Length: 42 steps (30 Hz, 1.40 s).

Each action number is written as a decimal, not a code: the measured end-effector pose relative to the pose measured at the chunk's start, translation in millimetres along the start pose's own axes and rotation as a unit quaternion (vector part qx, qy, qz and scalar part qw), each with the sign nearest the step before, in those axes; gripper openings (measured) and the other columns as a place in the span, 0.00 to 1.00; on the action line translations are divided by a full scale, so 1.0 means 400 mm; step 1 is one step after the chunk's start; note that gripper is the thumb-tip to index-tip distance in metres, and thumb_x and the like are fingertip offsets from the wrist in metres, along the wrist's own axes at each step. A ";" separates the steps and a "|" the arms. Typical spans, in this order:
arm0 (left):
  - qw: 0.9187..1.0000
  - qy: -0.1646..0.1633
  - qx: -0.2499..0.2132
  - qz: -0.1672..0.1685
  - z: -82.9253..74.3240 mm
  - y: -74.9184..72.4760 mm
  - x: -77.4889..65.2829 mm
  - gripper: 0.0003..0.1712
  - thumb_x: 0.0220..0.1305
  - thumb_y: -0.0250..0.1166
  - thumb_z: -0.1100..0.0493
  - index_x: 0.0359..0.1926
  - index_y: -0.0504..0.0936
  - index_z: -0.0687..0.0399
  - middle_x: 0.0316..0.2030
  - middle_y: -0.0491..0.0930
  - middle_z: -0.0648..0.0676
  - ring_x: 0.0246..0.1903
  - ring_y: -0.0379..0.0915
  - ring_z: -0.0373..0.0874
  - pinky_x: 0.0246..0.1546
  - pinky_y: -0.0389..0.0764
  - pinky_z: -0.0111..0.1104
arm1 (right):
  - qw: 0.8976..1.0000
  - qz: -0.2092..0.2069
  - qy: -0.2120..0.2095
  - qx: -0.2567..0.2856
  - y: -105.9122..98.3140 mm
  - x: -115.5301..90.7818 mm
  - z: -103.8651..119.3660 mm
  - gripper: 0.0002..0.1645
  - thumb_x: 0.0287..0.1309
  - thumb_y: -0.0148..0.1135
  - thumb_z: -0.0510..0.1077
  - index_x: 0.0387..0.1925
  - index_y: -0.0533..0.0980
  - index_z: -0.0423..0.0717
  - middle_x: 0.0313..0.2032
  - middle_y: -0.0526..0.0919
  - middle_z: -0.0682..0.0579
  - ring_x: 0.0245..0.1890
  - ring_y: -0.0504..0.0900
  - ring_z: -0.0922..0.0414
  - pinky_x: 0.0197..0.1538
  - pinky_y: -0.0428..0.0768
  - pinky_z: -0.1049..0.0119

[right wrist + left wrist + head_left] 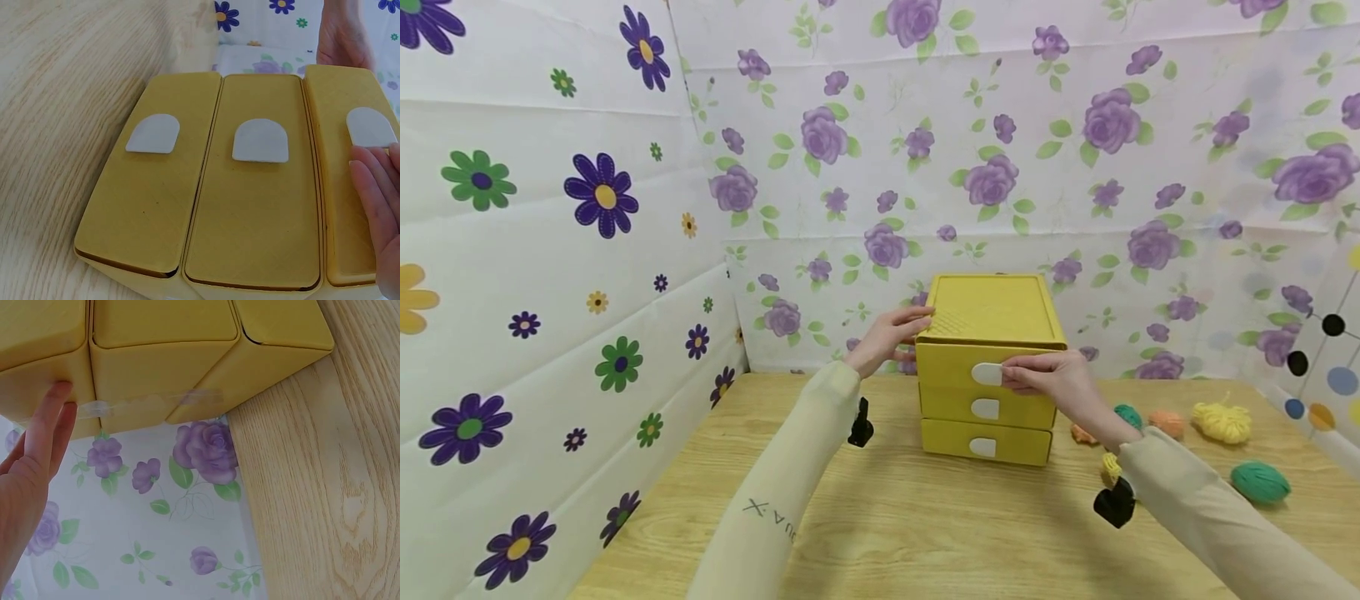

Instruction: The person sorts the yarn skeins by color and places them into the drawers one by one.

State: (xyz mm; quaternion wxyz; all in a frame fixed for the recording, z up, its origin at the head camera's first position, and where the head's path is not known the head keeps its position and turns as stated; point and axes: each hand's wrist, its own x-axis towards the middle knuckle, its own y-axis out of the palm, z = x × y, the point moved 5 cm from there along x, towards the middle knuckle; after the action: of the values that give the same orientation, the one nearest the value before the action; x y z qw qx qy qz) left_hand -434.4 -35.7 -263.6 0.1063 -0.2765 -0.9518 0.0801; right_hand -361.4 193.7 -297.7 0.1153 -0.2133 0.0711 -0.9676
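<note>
A yellow three-drawer box (992, 307) stands on the table, its drawers fronted with white tab handles. My left hand (886, 340) rests at the upper left edge of the box. In the left wrist view its extended fingers (47, 419) touch the side wall by the top tier. My right hand (1063, 382) pinches the right edge of the top drawer's white handle (987, 374). The right wrist view shows the fingertips at that handle (370, 128), and the top drawer front (347, 212) stands slightly proud of the middle one. The inside of the drawers is hidden.
Right of the box lie several yarn balls: a yellow one (1222, 422), a green one (1260, 482) and an orange one (1167, 423), with others partly behind my right arm. Flowered sheets (865, 167) hang behind and left of the wooden table (880, 533).
</note>
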 end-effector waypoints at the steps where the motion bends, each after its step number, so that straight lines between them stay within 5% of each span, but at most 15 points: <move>1: 1.000 0.000 0.001 0.001 -0.002 0.001 -0.001 0.25 0.69 0.51 0.56 0.65 0.62 0.57 0.59 0.63 0.59 0.52 0.64 0.56 0.43 0.72 0.45 | 1.000 0.002 0.000 0.001 0.000 -0.002 0.001 0.17 0.57 0.59 0.36 0.43 0.75 0.24 0.37 0.80 0.35 0.36 0.81 0.49 0.39 0.75 0.53; 18: 0.999 0.015 0.019 -0.024 0.053 -0.019 0.032 0.25 0.67 0.53 0.50 0.63 0.67 0.48 0.56 0.67 0.53 0.50 0.66 0.55 0.42 0.73 0.46 | 1.000 0.015 -0.019 0.013 0.014 -0.027 0.017 0.16 0.57 0.57 0.32 0.43 0.74 0.20 0.35 0.80 0.36 0.34 0.81 0.48 0.37 0.75 0.52; 42: 0.999 0.013 0.020 -0.032 0.059 -0.021 0.040 0.24 0.66 0.54 0.49 0.61 0.69 0.46 0.55 0.68 0.52 0.47 0.69 0.51 0.37 0.76 0.42 | 0.999 0.019 -0.033 -0.003 0.030 -0.065 0.042 0.14 0.57 0.56 0.30 0.42 0.74 0.20 0.35 0.80 0.35 0.34 0.81 0.50 0.35 0.77 0.57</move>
State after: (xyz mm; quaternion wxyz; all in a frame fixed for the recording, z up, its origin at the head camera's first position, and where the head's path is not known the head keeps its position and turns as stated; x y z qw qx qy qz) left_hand -457.6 -36.0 -282.0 0.1268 -0.2451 -0.9567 0.0923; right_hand -329.0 187.4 -295.1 0.1350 -0.2439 0.0743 -0.9575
